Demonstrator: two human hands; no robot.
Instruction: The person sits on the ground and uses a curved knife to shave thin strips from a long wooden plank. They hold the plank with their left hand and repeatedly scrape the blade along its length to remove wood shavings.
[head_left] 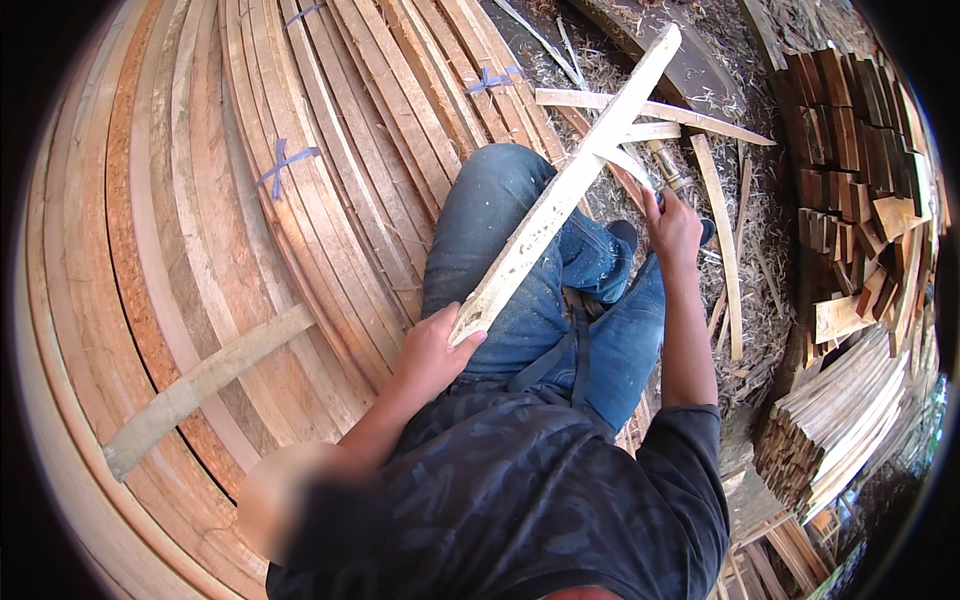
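A long pale wooden slat [545, 215] with dark specks runs at a slant across my thigh, its far end past my knee. Closed round its near end is my left hand [435, 345], thumb on top. My right hand [672, 232] is wrapped around the dark handle of a knife [628, 166]. The pale, slightly curved blade reaches leftward to the slat's right edge and appears to touch it; glare blurs its exact outline.
Bundles of long boards [330, 150] tied with purple strips lie to my left, a loose batten [205, 390] across them. Thin wood strips [718, 240] and shavings [760, 290] litter the ground. Stacked wood pieces [840, 130] and a slat bundle [835, 420] stand at the right.
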